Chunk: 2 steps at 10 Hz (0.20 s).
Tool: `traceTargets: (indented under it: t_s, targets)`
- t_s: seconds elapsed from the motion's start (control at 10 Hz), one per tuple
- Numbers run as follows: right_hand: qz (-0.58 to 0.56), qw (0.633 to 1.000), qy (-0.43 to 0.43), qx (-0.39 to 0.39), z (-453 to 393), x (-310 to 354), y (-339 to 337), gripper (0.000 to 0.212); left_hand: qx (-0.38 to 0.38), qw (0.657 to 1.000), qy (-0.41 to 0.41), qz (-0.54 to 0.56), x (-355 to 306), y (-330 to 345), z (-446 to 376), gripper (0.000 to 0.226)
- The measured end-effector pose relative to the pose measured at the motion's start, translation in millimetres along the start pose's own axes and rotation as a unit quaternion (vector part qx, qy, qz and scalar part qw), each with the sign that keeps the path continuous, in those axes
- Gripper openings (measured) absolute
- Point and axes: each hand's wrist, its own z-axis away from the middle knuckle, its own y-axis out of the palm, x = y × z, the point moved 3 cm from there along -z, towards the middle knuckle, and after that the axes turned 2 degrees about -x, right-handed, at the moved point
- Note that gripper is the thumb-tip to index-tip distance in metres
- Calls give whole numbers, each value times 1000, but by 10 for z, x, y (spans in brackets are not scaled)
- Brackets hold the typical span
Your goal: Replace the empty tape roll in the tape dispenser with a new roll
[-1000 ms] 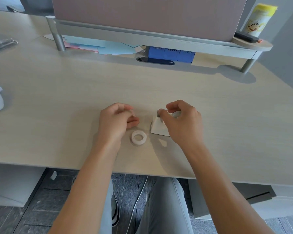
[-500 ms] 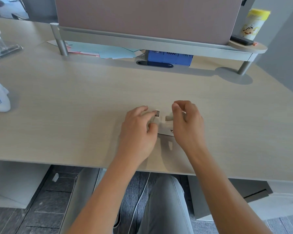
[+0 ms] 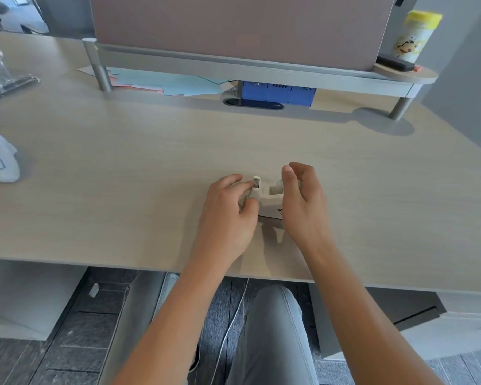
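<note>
Head view shows our left hand point(image 3: 228, 215) pinching the cutter end of the white tape dispenser point(image 3: 270, 200), which sits on the desk point(image 3: 150, 168) near its front edge. Our right hand point(image 3: 303, 201) curls loosely beside the roll cradle; whether it grips anything we cannot tell. We should steady the base and seat the roll squarely.

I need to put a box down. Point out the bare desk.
Bare: the desk between the white mouse and left hand; also right of the right hand. Crowded: around the tape dispenser and under the shelf.
</note>
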Motion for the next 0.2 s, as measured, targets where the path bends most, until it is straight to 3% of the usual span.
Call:
traceTargets:
  t_s: [0.2]
  targets:
    - [-33,999,-2,-18,-39,-43,-47,39,-8,1000,-5,-9,48,-44,-49,35]
